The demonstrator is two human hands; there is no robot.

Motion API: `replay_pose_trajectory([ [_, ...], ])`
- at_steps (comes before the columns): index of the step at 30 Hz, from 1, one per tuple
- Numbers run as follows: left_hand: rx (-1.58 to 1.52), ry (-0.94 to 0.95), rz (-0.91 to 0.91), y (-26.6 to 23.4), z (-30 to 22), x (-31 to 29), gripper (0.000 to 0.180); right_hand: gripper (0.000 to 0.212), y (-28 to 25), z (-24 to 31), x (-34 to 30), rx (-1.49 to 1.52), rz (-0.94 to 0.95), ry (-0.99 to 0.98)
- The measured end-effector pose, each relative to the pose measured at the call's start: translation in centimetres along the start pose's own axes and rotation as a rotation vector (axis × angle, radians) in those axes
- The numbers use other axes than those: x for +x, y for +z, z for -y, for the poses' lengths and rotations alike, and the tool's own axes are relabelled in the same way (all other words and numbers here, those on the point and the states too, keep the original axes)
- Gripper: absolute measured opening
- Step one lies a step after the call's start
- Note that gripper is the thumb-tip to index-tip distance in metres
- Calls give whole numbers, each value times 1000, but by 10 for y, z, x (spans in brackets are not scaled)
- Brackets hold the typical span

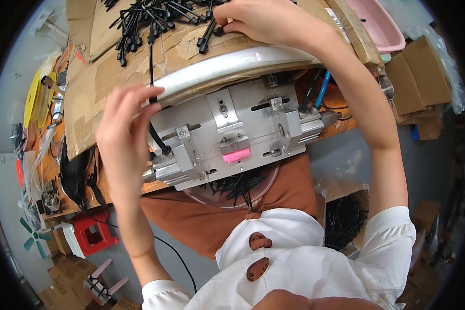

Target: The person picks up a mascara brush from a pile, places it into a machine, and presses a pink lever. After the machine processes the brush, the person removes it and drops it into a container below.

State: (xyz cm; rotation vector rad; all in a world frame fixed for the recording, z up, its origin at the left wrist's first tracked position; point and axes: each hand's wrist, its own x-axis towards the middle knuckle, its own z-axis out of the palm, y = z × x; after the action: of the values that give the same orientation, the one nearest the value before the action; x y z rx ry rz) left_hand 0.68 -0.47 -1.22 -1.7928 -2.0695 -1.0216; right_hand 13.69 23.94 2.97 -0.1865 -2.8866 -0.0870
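My left hand [123, 135] pinches a long black cable-like strip [151, 67] and holds its lower end at the left clamp of a grey metal fixture [232, 132] with a pink tab. My right hand [266, 19] reaches to the far side and closes its fingers on one black piece [206, 35] from a heap of several black pieces [150, 18] lying on cardboard [95, 88]. Under the fixture a clear round dish [237, 188] on my lap holds more black pieces.
A pink basket [380, 26] and cardboard boxes [418, 77] stand at the right. Yellow tape rolls [33, 98] lie at the left on the orange bench. A red stool [90, 232] and a small fan [33, 237] are on the floor at lower left.
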Motion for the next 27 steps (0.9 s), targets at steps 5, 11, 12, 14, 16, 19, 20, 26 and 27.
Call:
replay_pose_trajectory([
  [5, 9, -67, 128, 28, -69, -100, 69, 22, -31, 12, -2, 846, -67, 123],
  [11, 51, -184, 296, 82, -107, -129, 75, 52, -37, -15, -20, 1427, -414, 131],
  [12, 65, -197, 300, 85, -107, -129, 73, 45, -42, -10, -25, 1468, -447, 120],
  [14, 84, -215, 335, 84, -108, -127, 70, 39, -48, -9, -42, 1541, -423, -23],
  [16, 80, -195, 329, 85, -106, -123, 70, 33, -52, -7, -68, 1606, -400, -158],
  [19, 69, -165, 332, 85, -106, -118, 70, 24, -43, 30, -106, 1083, -699, 246],
  [20, 95, -189, 342, 82, -103, -122, 71, 15, -28, 60, -106, 1030, -751, 325],
  [26, 14, 12, 309, 48, -87, -72, 64, 60, 58, 136, -178, 551, -467, 85],
  [27, -42, 13, 246, 43, -78, -51, 54, 63, 68, 149, -180, 546, -452, 124],
])
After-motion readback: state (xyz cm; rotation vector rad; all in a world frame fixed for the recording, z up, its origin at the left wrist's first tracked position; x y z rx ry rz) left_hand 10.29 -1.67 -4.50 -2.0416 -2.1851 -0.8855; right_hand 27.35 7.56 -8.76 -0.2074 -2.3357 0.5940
